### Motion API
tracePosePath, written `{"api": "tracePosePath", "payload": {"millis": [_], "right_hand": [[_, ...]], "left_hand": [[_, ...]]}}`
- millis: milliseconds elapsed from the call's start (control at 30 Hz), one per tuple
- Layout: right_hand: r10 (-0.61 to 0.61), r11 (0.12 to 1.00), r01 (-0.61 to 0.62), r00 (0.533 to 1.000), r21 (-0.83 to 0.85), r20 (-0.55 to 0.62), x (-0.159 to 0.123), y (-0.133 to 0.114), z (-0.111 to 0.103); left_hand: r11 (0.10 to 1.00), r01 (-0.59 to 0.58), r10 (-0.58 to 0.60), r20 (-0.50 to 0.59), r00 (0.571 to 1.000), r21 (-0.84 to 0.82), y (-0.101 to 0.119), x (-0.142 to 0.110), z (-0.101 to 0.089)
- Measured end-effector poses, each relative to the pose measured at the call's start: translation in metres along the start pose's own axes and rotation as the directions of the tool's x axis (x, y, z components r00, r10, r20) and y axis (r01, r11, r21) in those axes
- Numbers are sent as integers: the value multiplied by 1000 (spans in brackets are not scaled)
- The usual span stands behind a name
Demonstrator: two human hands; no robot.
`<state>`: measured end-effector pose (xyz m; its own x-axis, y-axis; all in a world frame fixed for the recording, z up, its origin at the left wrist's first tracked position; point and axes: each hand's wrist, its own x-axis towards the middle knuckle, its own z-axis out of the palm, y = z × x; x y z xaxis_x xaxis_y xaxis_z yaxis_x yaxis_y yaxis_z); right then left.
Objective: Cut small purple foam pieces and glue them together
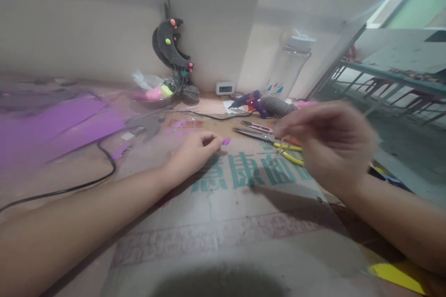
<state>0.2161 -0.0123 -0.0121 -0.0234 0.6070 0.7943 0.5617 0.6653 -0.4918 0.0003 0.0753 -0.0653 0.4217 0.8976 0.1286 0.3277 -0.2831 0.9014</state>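
My left hand (197,151) rests low over the printed cardboard sheet (209,236), thumb and forefinger pinched on a small purple piece (226,141). Raised on the right, my right hand (331,144) is blurred, its thumb and forefinger brought together. A thin pale strand or scrap seems to hang by those fingertips, too smeared to name. Just beyond them lie yellow-handled scissors (266,137) with the blades pointing left. A pair of thread snips (256,126) sits right behind the scissors.
A purple sheet (69,118) and a black cable (87,182) lie at left. Along the wall stand a crescent-shaped black holder (165,48), a small digital clock (225,88), a blue glue gun (252,101), grey yarn (278,106) and a clear bottle (289,67).
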Motion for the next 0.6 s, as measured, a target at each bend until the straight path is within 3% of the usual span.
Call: {"api": "tracePosePath", "payload": {"millis": [100, 200, 433, 600], "right_hand": [[157, 987, -145, 953, -63, 259, -7, 19, 15], [202, 977, -160, 905, -142, 373, -12, 36, 26], [-7, 986, 88, 869, -142, 494, -18, 40, 29], [-102, 958, 223, 851, -180, 516, -20, 43, 31]], "left_hand": [[999, -31, 31, -19, 999, 17, 0, 0, 1], [996, -58, 58, -1, 998, 62, 1, -2, 2], [987, -104, 98, 55, 994, 125, 5, -6, 3], [978, -162, 150, 93, 984, 134, 2, -5, 3]]}}
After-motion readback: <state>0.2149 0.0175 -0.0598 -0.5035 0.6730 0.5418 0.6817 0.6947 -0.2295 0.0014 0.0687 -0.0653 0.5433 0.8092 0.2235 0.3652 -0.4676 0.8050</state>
